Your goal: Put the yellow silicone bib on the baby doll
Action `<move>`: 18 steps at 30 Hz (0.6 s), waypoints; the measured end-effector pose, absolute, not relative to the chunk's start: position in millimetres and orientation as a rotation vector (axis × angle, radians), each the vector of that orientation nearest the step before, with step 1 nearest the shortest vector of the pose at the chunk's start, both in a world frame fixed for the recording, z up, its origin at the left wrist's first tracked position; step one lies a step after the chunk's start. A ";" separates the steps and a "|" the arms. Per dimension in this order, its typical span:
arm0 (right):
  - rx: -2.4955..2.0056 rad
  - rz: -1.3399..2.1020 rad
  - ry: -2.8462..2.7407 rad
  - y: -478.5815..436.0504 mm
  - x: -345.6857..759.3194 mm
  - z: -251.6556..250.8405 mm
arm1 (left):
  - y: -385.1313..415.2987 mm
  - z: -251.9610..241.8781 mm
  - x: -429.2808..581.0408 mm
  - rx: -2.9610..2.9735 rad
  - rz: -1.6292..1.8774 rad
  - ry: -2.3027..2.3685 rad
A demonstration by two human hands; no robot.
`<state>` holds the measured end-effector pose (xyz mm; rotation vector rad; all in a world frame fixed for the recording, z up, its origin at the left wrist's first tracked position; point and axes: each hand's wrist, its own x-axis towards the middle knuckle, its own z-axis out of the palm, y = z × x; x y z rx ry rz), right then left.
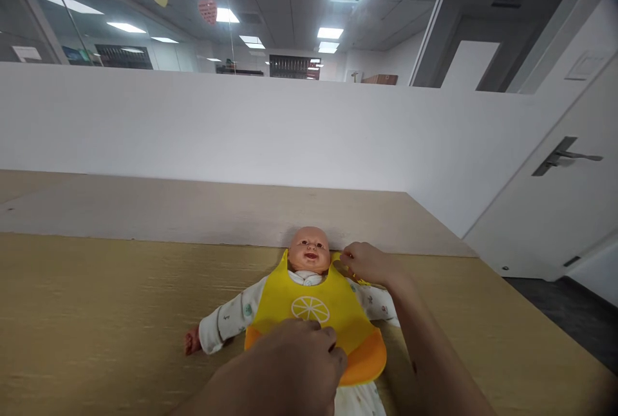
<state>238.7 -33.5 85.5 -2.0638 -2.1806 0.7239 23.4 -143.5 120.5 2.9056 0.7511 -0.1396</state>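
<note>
A baby doll [309, 250] in a white printed sleepsuit lies on its back on the wooden table [96, 313], head toward the wall. A yellow bib [309, 303] with a lemon-slice print and an orange pocket covers its chest. My left hand [294, 361] rests knuckles up on the lower part of the bib, fingers curled. My right hand [367, 263] is beside the doll's neck, fingers closed in a pinch on the bib's yellow neck strap.
A white partition wall [241, 126] runs along the far edge of the table. A white door [555, 203] with a lever handle stands at the right. Paper hearts hang on the glass above.
</note>
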 end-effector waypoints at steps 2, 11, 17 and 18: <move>-2.086 0.704 -2.216 -33.1 236.0 84.2 | -146.4 122.5 20.5 2.910 -0.132 0.733; -2.063 0.544 -2.376 -19.7 228.3 61.5 | -99.3 110.0 7.7 2.475 0.298 0.942; -2.024 0.537 -2.388 -22.2 227.7 59.3 | -31.0 61.4 -12.6 2.382 0.479 1.329; -2.022 0.529 -2.382 -23.4 226.3 60.2 | -25.4 55.5 -17.2 2.353 0.485 1.290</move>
